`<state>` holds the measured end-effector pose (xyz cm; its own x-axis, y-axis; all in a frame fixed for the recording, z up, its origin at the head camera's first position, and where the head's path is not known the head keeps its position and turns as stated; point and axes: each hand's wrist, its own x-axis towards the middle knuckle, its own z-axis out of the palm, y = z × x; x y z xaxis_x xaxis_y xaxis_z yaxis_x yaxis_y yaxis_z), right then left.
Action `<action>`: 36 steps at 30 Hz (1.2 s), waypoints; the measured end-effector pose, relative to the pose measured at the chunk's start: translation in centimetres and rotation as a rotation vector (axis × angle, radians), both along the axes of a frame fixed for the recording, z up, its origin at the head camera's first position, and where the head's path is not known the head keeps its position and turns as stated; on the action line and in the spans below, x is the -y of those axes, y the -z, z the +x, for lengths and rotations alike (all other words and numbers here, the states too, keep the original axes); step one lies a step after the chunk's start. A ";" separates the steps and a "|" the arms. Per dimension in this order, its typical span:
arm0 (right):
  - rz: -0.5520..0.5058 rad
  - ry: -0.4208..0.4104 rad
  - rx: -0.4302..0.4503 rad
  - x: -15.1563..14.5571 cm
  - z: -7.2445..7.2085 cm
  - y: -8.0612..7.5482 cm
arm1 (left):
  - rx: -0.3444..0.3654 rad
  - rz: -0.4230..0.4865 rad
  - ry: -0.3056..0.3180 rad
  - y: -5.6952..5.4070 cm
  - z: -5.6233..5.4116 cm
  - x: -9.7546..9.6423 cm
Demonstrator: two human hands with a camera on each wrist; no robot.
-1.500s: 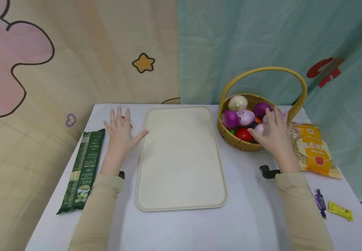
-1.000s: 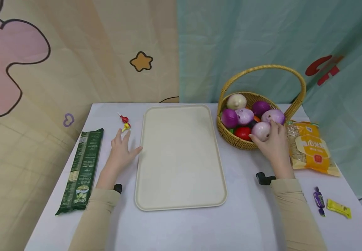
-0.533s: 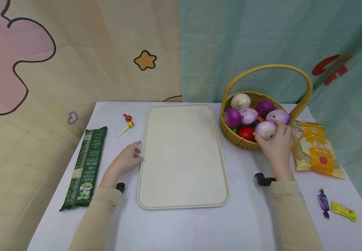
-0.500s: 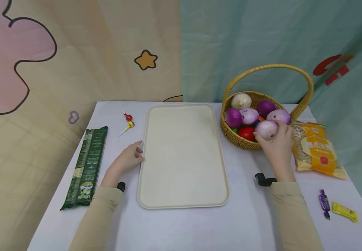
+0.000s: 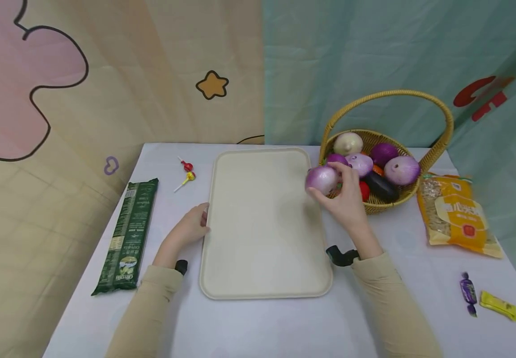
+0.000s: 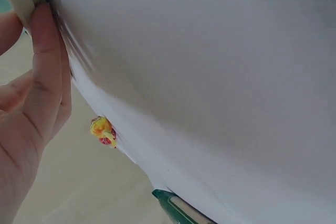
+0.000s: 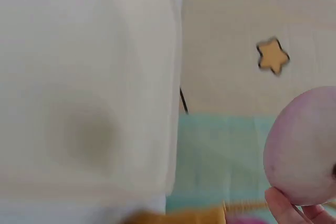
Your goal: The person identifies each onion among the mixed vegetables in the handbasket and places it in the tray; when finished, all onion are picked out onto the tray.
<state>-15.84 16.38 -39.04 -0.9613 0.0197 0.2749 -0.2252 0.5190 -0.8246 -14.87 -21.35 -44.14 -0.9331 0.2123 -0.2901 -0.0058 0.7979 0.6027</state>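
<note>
My right hand [image 5: 347, 201] grips a pale purple onion [image 5: 321, 180] between thumb and fingers, raised above the right edge of a cream tray [image 5: 267, 223]. In the right wrist view the onion [image 7: 304, 148] is held at the lower right, fingertips beneath it. At the tray's left edge, my left hand [image 5: 190, 226] pinches the rim; the left wrist view has its fingers [image 6: 44, 51] against that rim. Behind the right hand stands a wicker basket [image 5: 380, 207] of vegetables, with an eggplant [image 5: 381, 187], a white onion [image 5: 348, 143], another purple onion [image 5: 402, 170] and a partly hidden tomato [image 5: 364, 191].
A long green packet [image 5: 128, 236] lies at the left, two lollipops [image 5: 188, 171] behind the left hand. Right of the basket is a yellow-orange bag [image 5: 459, 216]; nearer lie a purple-wrapped candy [image 5: 468, 294] and a yellow one [image 5: 499, 306]. Curtains [image 5: 352, 59] hang behind the table.
My right hand took the onion in the basket and moved it left to the tray's edge, uncovering the eggplant. My left hand came down and closed on the tray's left rim.
</note>
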 end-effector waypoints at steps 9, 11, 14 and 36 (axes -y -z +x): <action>-0.136 -0.162 0.248 8.5 -3.6 3.1 | -0.014 0.055 -0.002 0.0 1.0 0.1; -0.127 -0.185 0.248 9.7 -4.4 3.9 | -0.010 0.055 -0.007 0.2 1.1 -0.1; -0.139 -0.207 0.244 11.1 -5.8 5.0 | -0.003 0.059 -0.016 0.3 1.2 -0.4; 0.005 -0.223 0.319 16.7 -9.6 7.2 | 0.049 0.069 -0.107 0.6 1.7 -0.7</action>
